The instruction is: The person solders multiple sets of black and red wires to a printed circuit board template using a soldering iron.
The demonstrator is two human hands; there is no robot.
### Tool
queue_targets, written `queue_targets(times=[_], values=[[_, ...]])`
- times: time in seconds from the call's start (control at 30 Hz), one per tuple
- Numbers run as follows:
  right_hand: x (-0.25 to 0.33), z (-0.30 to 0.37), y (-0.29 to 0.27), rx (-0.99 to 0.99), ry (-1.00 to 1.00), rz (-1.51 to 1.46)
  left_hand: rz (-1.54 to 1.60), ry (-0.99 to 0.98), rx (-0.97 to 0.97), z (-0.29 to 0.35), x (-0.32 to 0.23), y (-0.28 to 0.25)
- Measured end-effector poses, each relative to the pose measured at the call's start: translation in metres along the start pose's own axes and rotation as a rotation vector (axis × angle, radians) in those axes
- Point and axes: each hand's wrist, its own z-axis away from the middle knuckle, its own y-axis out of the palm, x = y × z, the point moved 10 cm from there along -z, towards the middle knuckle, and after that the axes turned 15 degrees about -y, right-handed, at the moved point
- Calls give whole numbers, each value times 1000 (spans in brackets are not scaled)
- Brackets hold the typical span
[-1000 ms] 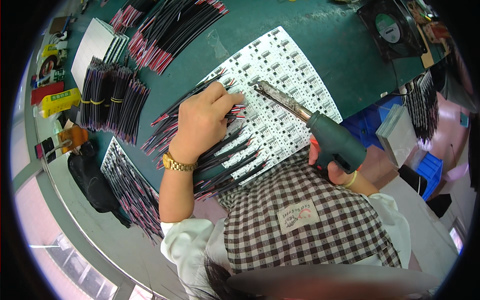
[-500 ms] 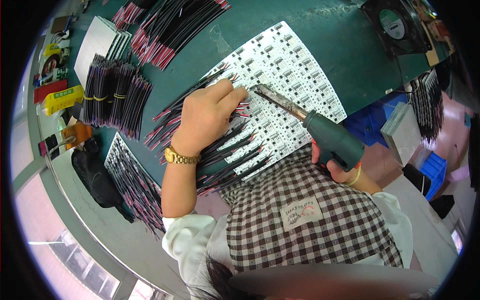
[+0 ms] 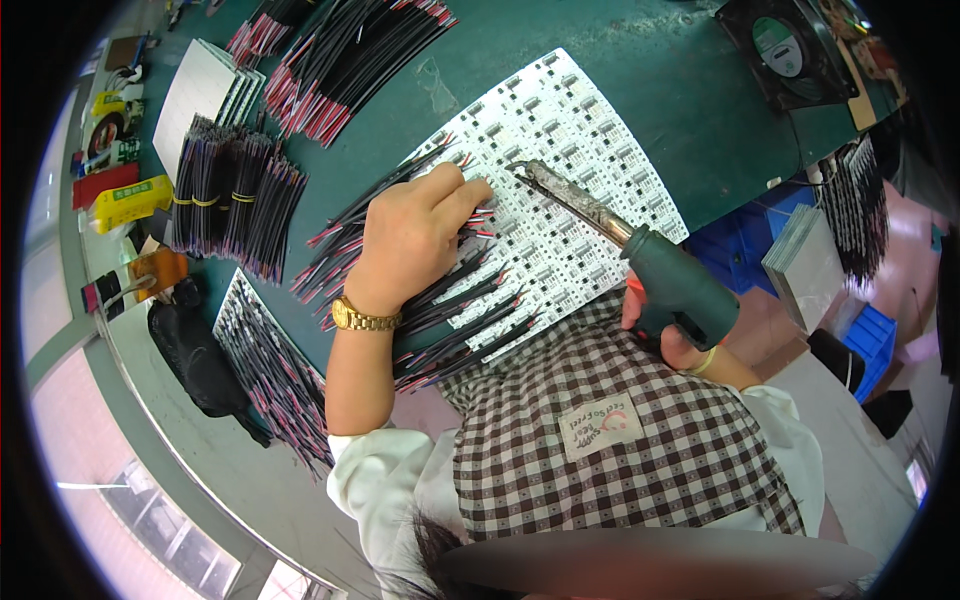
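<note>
My right hand (image 3: pixel 683 350) grips a soldering gun (image 3: pixel 685 290) with a dark green handle and a browned metal barrel. Its tip hovers over or touches a large white circuit board sheet (image 3: pixel 600 150); I cannot tell which. My left hand (image 3: pixel 415 225), a gold watch on its wrist, rests over the board's left part. Its thumb and forefinger are pinched together on a thin wire, mostly hidden by the fingers, a little left of the iron's tip. Rows of black wires (image 3: pixel 470 300) with red and white ends lie along the board's left side, partly under my left hand.
Bundles of black and red wires (image 3: pixel 350 65) lie at the far left, with banded bundles (image 3: pixel 225 200) nearer. Stacked white boards (image 3: pixel 195 95) stand behind these. A wired board (image 3: pixel 265 360) sits left of my forearm. A black fan (image 3: pixel 790 50) stands far right, above blue bins (image 3: pixel 740 250).
The soldering gun has shifted slightly right, its tip a bit farther from my left fingers. My left hand keeps its pinch in nearly the same place.
</note>
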Motion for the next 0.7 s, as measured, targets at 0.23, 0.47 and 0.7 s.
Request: queue_targets(times=[0.23,0.47,0.7], values=[[-5,-10,-1,-55,-72,21,224,-184,-33,7,38,-32],[-6,-5,-7,-60,-60,-104,382,25,-352,29,-23,-121],[-9,-4,-3,-77,-58,-73,-127,-13,-175,19,-24,-22]])
